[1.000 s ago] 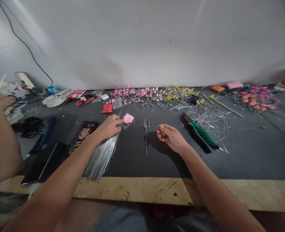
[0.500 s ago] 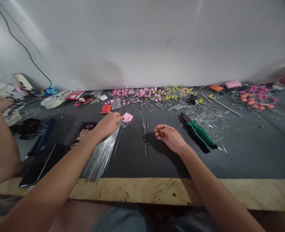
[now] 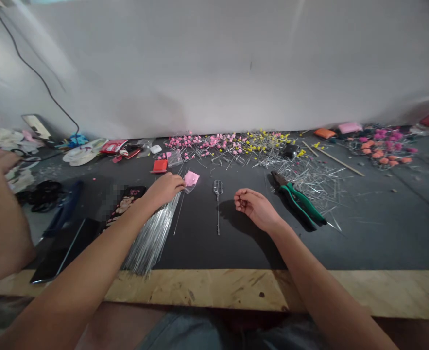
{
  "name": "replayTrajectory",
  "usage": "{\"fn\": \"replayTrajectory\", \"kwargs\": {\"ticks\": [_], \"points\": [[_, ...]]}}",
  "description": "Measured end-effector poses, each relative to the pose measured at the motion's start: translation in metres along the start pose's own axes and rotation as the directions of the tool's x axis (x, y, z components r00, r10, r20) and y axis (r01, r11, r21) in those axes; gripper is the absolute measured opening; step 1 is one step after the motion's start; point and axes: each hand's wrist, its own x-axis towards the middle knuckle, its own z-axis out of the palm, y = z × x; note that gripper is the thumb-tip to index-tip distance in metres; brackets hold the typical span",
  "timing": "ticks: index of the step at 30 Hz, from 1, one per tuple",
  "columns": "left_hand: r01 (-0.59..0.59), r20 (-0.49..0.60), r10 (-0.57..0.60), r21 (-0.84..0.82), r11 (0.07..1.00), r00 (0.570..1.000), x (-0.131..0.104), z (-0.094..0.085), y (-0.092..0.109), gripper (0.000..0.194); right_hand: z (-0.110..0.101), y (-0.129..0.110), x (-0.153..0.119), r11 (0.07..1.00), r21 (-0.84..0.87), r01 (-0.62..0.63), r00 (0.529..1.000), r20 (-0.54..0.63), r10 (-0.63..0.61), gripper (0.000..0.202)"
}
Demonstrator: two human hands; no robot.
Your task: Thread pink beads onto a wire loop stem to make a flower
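Dark grey across the table (image 3: 199,253), yellowish tan with dark blotches along the wooden edge (image 3: 199,290). Pale grey over the wall (image 3: 214,63). Silvery along the wire bundle (image 3: 150,243) and the wire frame (image 3: 218,188). Green and black on the pliers (image 3: 303,201). Light pink for the soft lump (image 3: 191,178), bright red-orange for the small packet (image 3: 159,166). Pink, then yellow, among the tipped wires (image 3: 214,142); coral and magenta among the round heads (image 3: 380,149). Black with a pinkish printed figure and lettering on the flat case (image 3: 127,204), partly pixelated.

Wire bundle (image 3: 151,238) partly behind left hand (image 3: 165,188)
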Motion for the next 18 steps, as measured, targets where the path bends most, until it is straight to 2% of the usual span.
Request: {"fn": "replayTrajectory", "kwargs": {"ticks": [5,13,18], "points": [[0.024,-0.056,-0.023,0.011,1.0,0.998,0.003,0.0,0.001,0.031,-0.001,0.0,0.001,1.0,0.016,0.006,1.0,-0.026,-0.006,0.007],[-0.028,0.023,0.028,-0.017,0.999,0.999,0.008,0.006,-0.011,0.028,-0.003,0.001,0.002,1.0,0.02,0.005,0.999,-0.041,-0.004,0.008],[-0.012,0.009,0.013,-0.097,0.995,1.0,0.014,0.006,-0.012,0.024,-0.004,0.001,0.003,1.0,0.013,-0.002,0.999,-0.045,0.002,0.008]]}}
